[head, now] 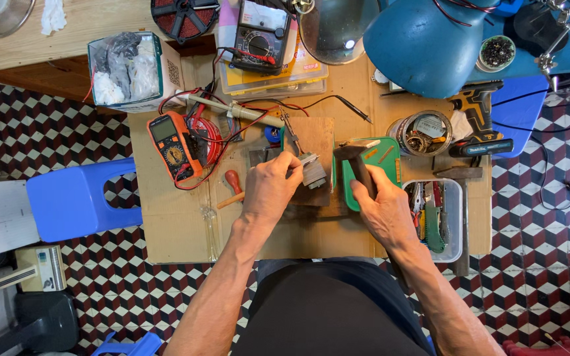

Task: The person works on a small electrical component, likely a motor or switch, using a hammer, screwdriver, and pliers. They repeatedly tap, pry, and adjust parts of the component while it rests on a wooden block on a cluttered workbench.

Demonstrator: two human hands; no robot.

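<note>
My left hand [270, 188] grips a small grey metal part [313, 173] over a wooden board [318, 135] in the middle of the cardboard-covered bench. A thin metal tool [290, 128] sticks up from that part, slanting away from me. My right hand [379, 204] is closed on the dark handle of a hammer, whose head [348, 151] sits just right of the grey part. Under my right hand lies a green tray [384, 158].
An orange multimeter [173, 145] with red leads lies left. A black analogue meter [260, 36] sits at the back. A clear tub of hand tools [453, 221], a tin of parts [423, 132], a cordless drill [479, 125] and a blue lamp [423, 46] stand right. A blue stool [77, 198] stands left.
</note>
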